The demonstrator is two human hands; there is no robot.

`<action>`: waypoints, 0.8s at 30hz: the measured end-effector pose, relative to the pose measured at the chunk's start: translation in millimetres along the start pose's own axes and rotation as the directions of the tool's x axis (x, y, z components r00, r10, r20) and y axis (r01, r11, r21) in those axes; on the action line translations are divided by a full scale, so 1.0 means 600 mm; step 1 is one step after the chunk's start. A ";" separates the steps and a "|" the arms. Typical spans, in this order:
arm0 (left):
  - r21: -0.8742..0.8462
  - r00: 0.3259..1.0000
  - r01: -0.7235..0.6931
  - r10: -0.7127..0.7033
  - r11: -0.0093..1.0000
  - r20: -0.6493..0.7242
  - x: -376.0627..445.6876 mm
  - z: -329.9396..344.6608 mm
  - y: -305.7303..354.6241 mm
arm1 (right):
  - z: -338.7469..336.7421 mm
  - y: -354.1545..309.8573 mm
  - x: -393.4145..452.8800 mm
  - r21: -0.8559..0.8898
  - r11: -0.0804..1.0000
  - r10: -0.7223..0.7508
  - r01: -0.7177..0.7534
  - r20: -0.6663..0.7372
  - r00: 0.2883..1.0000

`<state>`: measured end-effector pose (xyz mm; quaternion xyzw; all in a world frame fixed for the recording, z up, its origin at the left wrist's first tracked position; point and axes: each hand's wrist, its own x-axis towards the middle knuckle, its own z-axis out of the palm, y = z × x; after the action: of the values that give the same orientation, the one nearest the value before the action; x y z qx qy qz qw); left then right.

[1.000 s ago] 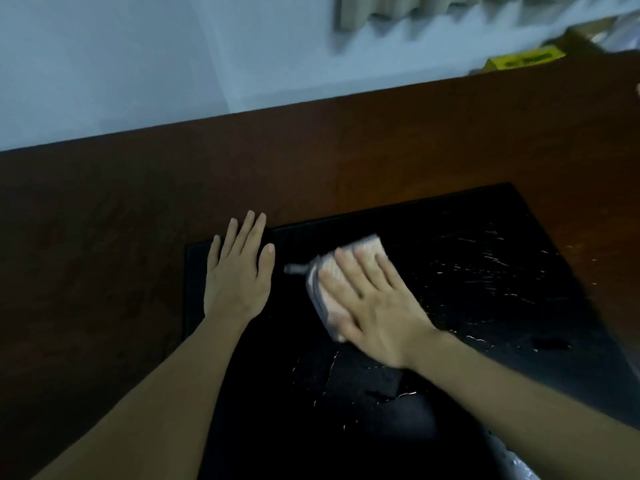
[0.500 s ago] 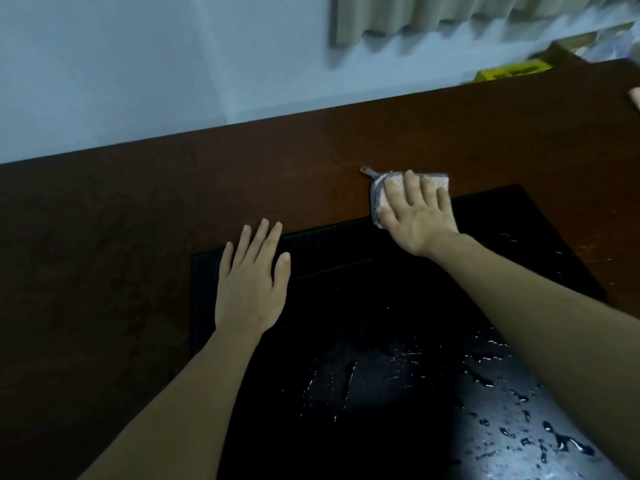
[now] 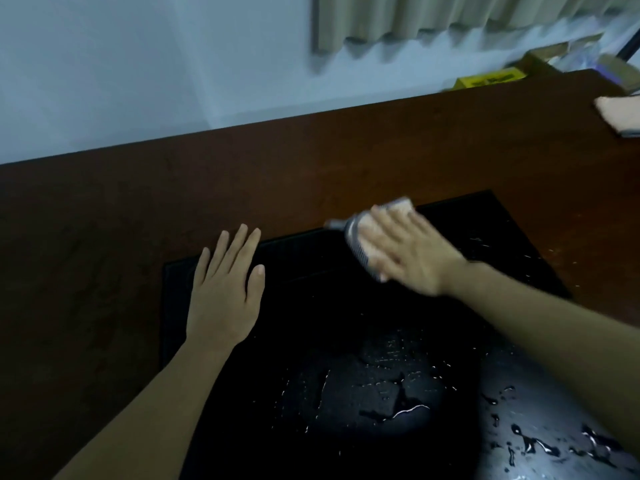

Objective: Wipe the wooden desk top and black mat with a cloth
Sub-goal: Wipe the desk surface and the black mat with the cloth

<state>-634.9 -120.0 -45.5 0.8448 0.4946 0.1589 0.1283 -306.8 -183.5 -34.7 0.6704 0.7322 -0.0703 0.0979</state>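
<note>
**Desk:** What has just changed on the black mat (image 3: pixel 346 341)?

**Caption:** Your right hand (image 3: pixel 408 252), fingers straight and flat on top of the cloth (image 3: pixel 363 237), is blurred with motion near the mat's far edge. Half a second ago the cloth sat across that edge, partly on the wooden desk top (image 3: pixel 138 220); now it lies back on the mat, just inside the far edge. A second ago it was near the mat's middle. So you are running out-and-back strokes over the mat's far half.

**Desk:** And what does that mean for the job?

**Caption:** Judging by what lies there, the work is partly done. Water droplets (image 3: pixel 398 403) glint on the mat's near half, while the far half looks dark and dry. The wood left of the mat shows no sign either way.

**Desk:** Your other hand?

**Caption:** Your left hand (image 3: pixel 225 292) lies open, palm down, fingers spread, on the mat's left side, as it did in both earlier frames, seemingly pinning the mat.

**Desk:** Anything smaller?

**Caption:** A pale folded cloth (image 3: pixel 620 116) now shows well beyond the mat's far right corner, at the desk's edge.
</note>
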 end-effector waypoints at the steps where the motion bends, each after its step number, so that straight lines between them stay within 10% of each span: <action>1: 0.005 1.000 -0.003 0.003 1.000 -0.007 0.000 0.001 -0.001 | -0.005 0.026 0.026 0.019 0.996 0.091 -0.092 0.021 0.996; 8: 0.050 1.000 -0.001 0.002 0.999 -0.023 -0.003 0.003 0.001 | -0.019 0.021 0.068 0.140 0.944 0.285 -0.297 0.103 0.953; 18: -0.115 0.994 0.095 -0.099 0.989 -0.037 0.040 0.014 0.129 | 0.007 -0.061 -0.126 0.104 0.969 -0.233 0.224 0.080 0.969; 24: -0.110 0.996 0.072 -0.065 0.991 0.067 0.065 0.079 0.202 | -0.006 0.108 0.005 0.025 0.998 0.060 -0.061 0.046 0.997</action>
<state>-501.8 -146.8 -38.0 0.8233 0.5093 0.1552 0.1966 -242.5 -173.8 -30.3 0.6917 0.7082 -0.0921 0.1073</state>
